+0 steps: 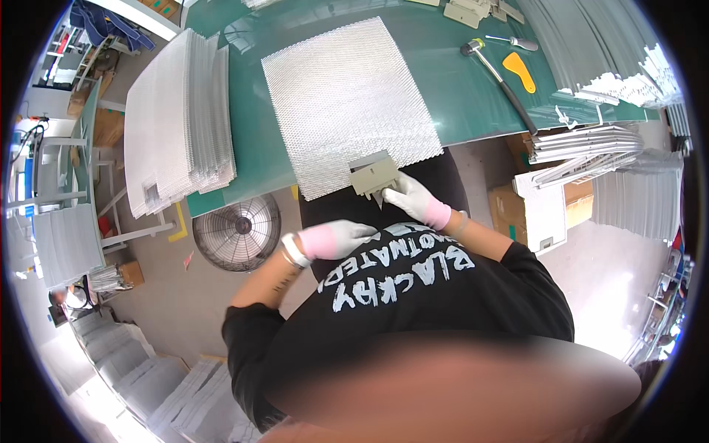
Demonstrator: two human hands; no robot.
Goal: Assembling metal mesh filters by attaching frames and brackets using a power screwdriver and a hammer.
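Note:
My right hand (410, 199), in a white glove with a pink cuff, grips a beige plastic piece (373, 176) by its right side. That piece lies over the near edge of a silvery mesh sheet (351, 103), next to a dark rectangular cutout. The sheet rests on a green-topped table (251, 133) and juts past its front edge toward me. Close to my body is my left hand (341, 239), gloved the same way, apart from the sheet. Its fingers stretch to the right and appear to hold nothing; the fingertips show only in part.
A stack of mesh sheets (177, 118) stands at the table's left. Toward the right lie a hammer (502, 85), a screwdriver (515, 43) and a yellow scraper (519, 72). More beige pieces (473, 10) sit at the far edge. A floor fan (238, 232) stands below, left; cardboard boxes (509, 210), right.

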